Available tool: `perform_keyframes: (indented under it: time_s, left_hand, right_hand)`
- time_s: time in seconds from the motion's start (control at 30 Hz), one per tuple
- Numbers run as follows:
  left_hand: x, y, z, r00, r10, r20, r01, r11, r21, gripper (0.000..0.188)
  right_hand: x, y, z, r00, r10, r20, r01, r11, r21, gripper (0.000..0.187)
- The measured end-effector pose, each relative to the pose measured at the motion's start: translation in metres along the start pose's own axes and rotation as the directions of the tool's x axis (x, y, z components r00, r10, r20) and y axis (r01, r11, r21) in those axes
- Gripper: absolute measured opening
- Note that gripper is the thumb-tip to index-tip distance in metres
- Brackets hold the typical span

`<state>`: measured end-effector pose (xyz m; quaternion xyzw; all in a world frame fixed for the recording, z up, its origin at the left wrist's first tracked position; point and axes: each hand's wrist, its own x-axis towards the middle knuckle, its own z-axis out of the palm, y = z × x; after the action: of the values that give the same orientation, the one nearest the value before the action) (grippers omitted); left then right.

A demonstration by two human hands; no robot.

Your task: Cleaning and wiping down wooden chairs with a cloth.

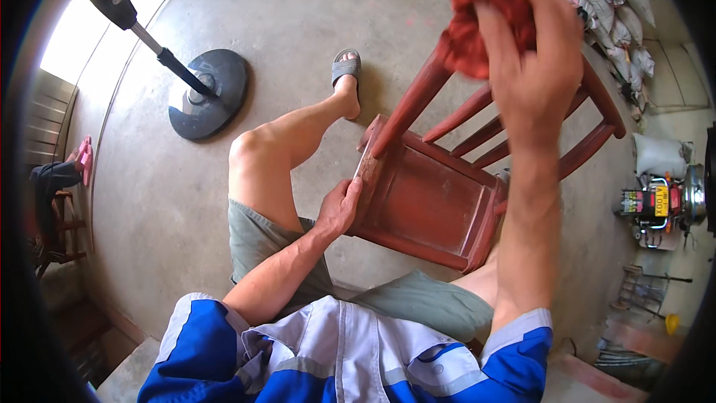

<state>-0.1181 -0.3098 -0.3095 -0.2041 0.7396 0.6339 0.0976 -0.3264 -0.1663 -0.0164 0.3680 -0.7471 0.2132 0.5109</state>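
Note:
A red wooden chair (432,209) lies tipped on its side between my legs, its slatted back pointing up and to the right. My left hand (339,205) grips the near left edge of its seat. My right hand (533,52) is raised above the chair back and is closed on a crumpled dark red cloth (477,7), which hangs over the top rail. My left leg (291,142) stretches forward, foot in a grey sandal (346,67).
A standing fan's round black base (209,97) and pole sit on the concrete floor at the left. Stacked sacks (604,7) line the upper right wall. A motorbike (660,205) stands at the right. Pink slippers (82,157) lie at the far left.

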Motion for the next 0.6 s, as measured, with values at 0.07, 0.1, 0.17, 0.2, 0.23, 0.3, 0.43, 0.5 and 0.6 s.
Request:
perform_keyframes:
  time_s: [0.07, 0.1, 0.17, 0.2, 0.23, 0.3, 0.43, 0.5, 0.6]
  left_hand:
    - [0.002, 0.004, 0.002, 1.000, 0.005, 0.001, -0.005, 1.000, 0.003, 0.059]
    - [0.003, 0.007, 0.004, 1.000, 0.010, 0.004, -0.010, 1.000, 0.010, 0.059]
    - [0.005, 0.008, 0.003, 1.000, 0.009, 0.003, -0.009, 1.000, 0.005, 0.059]
    - [0.007, 0.008, 0.001, 1.000, 0.006, 0.008, -0.006, 1.000, 0.011, 0.059]
    - [0.004, 0.007, -0.001, 1.000, -0.005, 0.011, 0.005, 1.000, 0.017, 0.059]
    - [0.006, 0.006, -0.002, 1.000, -0.014, -0.002, 0.014, 1.000, 0.024, 0.058]
    - [0.003, 0.001, 0.003, 0.999, -0.039, 0.010, 0.039, 0.998, 0.040, 0.057]
    - [0.003, -0.004, 0.004, 1.000, -0.015, 0.004, 0.015, 0.999, 0.032, 0.057]
    - [0.004, 0.000, 0.001, 1.000, 0.005, 0.008, -0.005, 0.999, 0.053, 0.056]
  right_hand:
    - [0.016, 0.023, 0.013, 0.968, -0.156, 0.197, 0.193, 0.964, -0.185, 0.031]
    - [0.007, 0.028, 0.023, 0.971, -0.136, 0.196, 0.179, 0.957, -0.227, 0.030]
    - [-0.016, 0.022, 0.036, 0.960, -0.086, 0.268, 0.159, 0.951, -0.265, 0.025]
    - [-0.034, 0.011, 0.041, 0.936, -0.070, 0.345, 0.182, 0.936, -0.302, 0.024]
    - [-0.058, -0.005, 0.045, 0.905, -0.050, 0.422, 0.205, 0.921, -0.331, 0.022]
    - [-0.096, -0.036, 0.045, 0.851, -0.063, 0.522, 0.226, 0.940, -0.255, 0.021]
    - [-0.171, -0.089, 0.039, 0.700, -0.058, 0.712, 0.230, 0.962, -0.148, 0.020]
    - [-0.205, -0.116, 0.035, 0.559, -0.063, 0.826, 0.248, 0.964, -0.095, 0.022]
    - [-0.220, -0.124, 0.035, 0.534, -0.063, 0.843, 0.250, 0.964, -0.087, 0.022]
